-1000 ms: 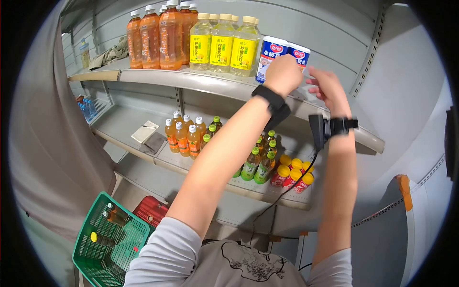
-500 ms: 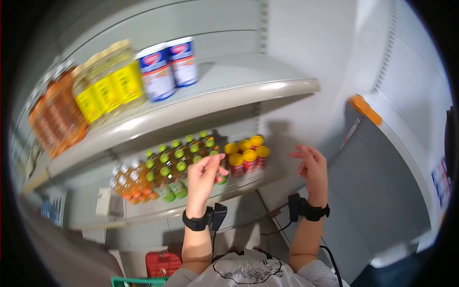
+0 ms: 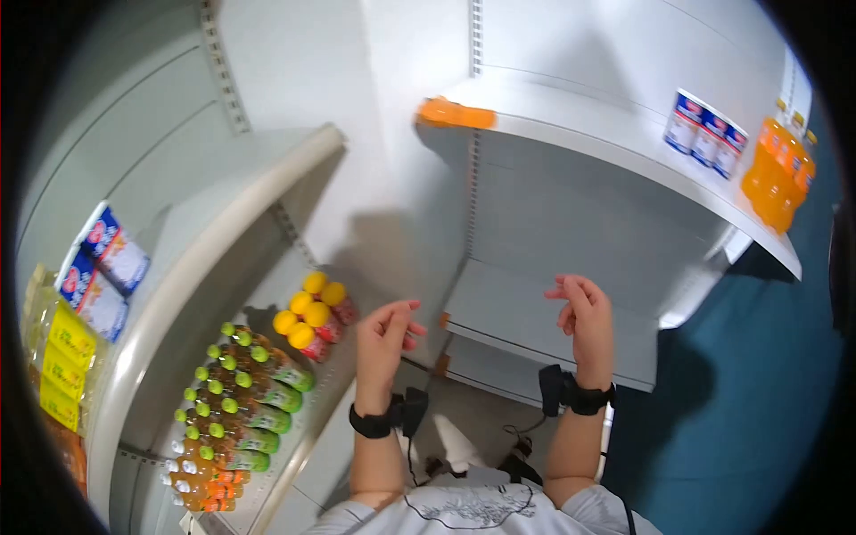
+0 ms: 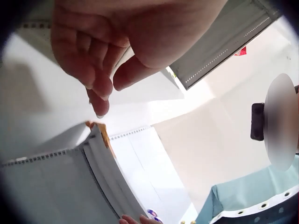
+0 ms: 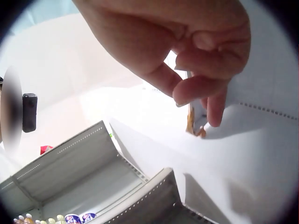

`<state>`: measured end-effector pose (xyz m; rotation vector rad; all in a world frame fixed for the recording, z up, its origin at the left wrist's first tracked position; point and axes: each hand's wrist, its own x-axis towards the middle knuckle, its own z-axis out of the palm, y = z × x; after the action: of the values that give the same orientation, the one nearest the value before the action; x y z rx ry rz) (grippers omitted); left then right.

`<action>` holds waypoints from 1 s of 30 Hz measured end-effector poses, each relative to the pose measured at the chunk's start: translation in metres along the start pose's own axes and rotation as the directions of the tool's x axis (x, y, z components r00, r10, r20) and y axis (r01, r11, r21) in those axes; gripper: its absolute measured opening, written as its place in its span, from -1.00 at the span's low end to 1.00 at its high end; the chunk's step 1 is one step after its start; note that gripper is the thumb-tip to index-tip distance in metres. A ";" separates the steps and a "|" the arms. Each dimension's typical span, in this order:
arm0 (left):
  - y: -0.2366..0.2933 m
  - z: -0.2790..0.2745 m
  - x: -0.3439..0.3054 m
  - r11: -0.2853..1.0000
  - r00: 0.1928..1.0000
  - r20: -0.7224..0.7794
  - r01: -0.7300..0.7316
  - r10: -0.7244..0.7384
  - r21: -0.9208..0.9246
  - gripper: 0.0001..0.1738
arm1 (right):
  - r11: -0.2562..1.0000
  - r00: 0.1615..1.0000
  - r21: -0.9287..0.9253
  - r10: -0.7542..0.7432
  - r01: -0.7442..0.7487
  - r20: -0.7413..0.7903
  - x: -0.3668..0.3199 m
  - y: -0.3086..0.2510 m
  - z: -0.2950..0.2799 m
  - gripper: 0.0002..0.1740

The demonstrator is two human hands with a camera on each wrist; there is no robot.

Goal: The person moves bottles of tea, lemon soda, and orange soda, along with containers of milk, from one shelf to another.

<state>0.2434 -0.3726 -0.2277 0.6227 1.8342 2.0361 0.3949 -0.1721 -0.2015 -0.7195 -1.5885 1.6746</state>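
Both hands hang in the air apart, holding nothing. The left hand [image 3: 383, 343] is just right of the yellow-capped red containers [image 3: 312, 312], not touching them; in the left wrist view its fingers [image 4: 100, 88] are loosely bent. The right hand [image 3: 586, 325] is raised before the grey shelf unit, and in the right wrist view its fingers [image 5: 201, 88] curve loosely around nothing. Green-capped bottles [image 3: 241, 392] stand on the lower left shelf. Blue and white cans [image 3: 94, 290] are on the shelf above, beside bottles with yellow labels [image 3: 67, 366].
A white upper shelf [image 3: 580, 138] on the right bears blue and white cans [image 3: 706, 135] and orange drink bottles [image 3: 780, 169]. Orange material [image 3: 456, 113] wraps its left corner. Lower grey shelves [image 3: 544, 312] lie beneath it. A teal floor area [image 3: 722, 401] is at the right.
The head view has swung right, bringing the right-hand shelf's cans and orange bottles into view. Both hands have dropped from the upper left shelf and drawn back, and they hold nothing.
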 end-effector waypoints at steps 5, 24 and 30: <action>0.017 0.072 0.000 0.999 0.995 0.088 -0.045 0.047 -0.024 -0.68 | 0.994 0.991 0.047 -0.093 0.098 -0.099 -0.002 -0.014 -0.069 -0.69; 0.021 0.320 -0.027 0.989 0.942 0.317 -0.071 0.110 -0.131 -0.72 | 0.992 0.979 0.062 -0.099 0.112 -0.175 0.030 -0.047 -0.272 -0.73; 0.092 0.354 -0.005 0.974 0.721 0.655 -0.159 0.228 -0.164 -0.72 | 0.982 0.983 0.087 -0.160 0.167 -0.085 0.051 -0.083 -0.299 -0.68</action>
<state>0.4379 -0.0858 -0.1099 1.3626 1.2622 1.6603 0.6117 0.0475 -0.1420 -0.5827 -1.4642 1.5709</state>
